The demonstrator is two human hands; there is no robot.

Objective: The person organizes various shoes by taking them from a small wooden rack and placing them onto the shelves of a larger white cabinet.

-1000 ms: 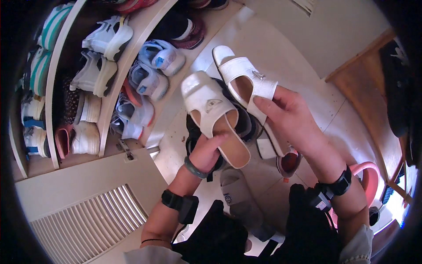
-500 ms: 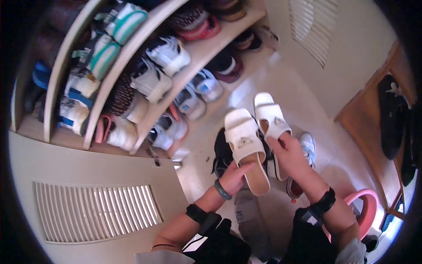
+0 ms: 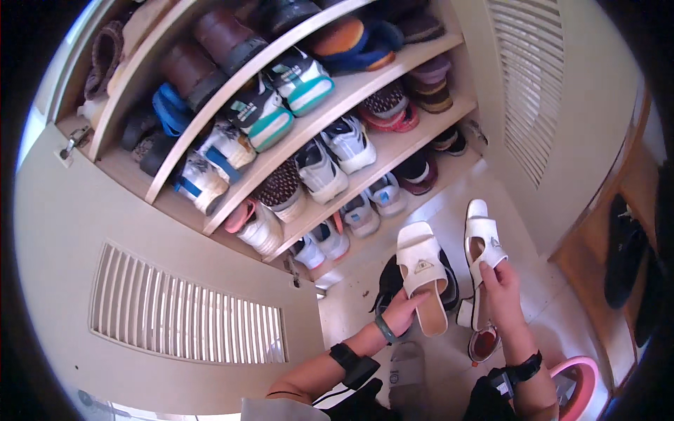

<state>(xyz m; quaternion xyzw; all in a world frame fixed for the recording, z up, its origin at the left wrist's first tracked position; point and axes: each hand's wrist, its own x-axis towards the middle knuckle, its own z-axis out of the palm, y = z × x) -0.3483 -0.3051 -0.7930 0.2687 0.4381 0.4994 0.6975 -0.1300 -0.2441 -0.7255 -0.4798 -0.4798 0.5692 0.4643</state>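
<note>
My left hand (image 3: 399, 313) is closed round the heel half of a white open-toed slide sandal (image 3: 420, 247), whose tan insole and strap emblem face up. In my right hand (image 3: 502, 288) is the matching white slide sandal (image 3: 481, 228), gripped near its strap and turned partly on its side. Both toes point away from me, and the two sandals are a small gap apart. Beneath the left one, a black shoe (image 3: 388, 277) is partly hidden. A shoe with a red inside (image 3: 484, 345) sits on the floor below my right hand.
Ahead stands a shoe cabinet with several tilted shelves (image 3: 456, 111) full of shoes. Its louvred doors stand open at left (image 3: 189, 302) and right (image 3: 523, 84). A grey slipper (image 3: 407, 365) is below my left wrist. A pink round-rimmed object (image 3: 590, 379) and a wooden rack (image 3: 572, 263) are at right.
My view has shifted, so the cabinet and both sandals appear lower and farther right. The right sandal has turned more onto its side. Both hands keep their hold.
</note>
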